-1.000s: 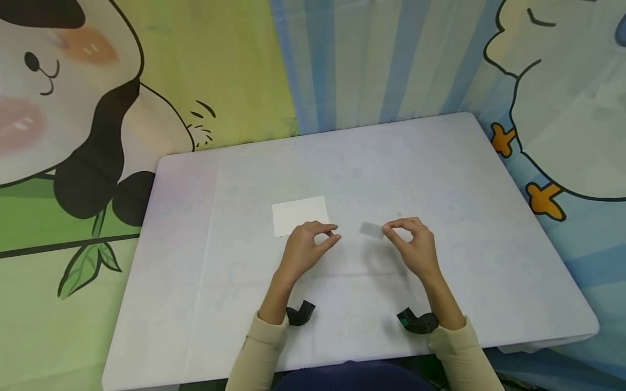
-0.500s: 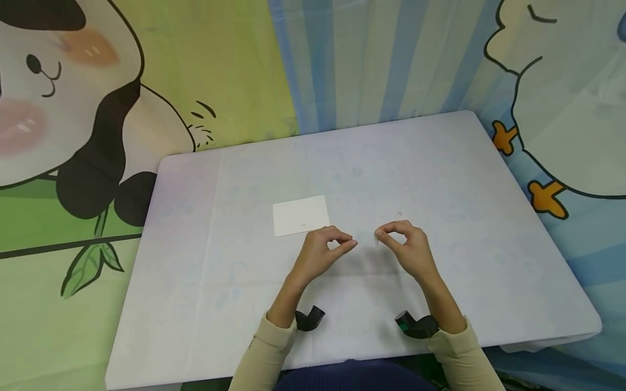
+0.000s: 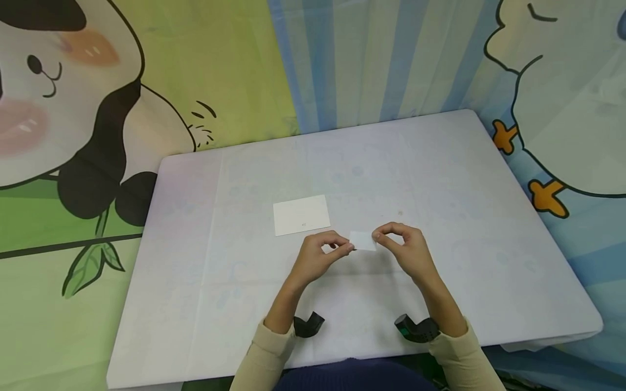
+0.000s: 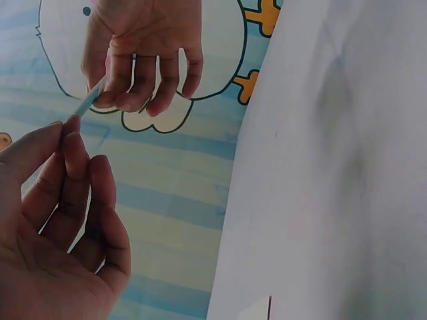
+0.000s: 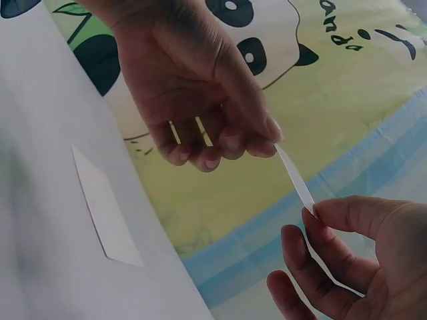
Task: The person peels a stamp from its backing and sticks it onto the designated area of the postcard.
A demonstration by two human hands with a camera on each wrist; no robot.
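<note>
A small thin pale sheet is held up above the table between my two hands. My left hand pinches its left end between thumb and forefinger. At the opposite end, the thumb and forefinger of my right hand pinch it too. From the right wrist, the sheet shows nearly edge-on as a narrow strip. The left wrist view also has it edge-on, partly hidden by fingertips. Behind my left hand, a larger white rectangular card lies flat on the table, with a tiny mark near its lower edge.
A white cloth covers the table. Printed curtains with cartoon animals and stripes hang along its far and right sides. Each wrist carries a black camera mount, the left one and the right one.
My left hand has moved right, away from the card, and now grips the sheet's left end. My right hand has shifted slightly left, and the sheet has turned from grey to whitish.
</note>
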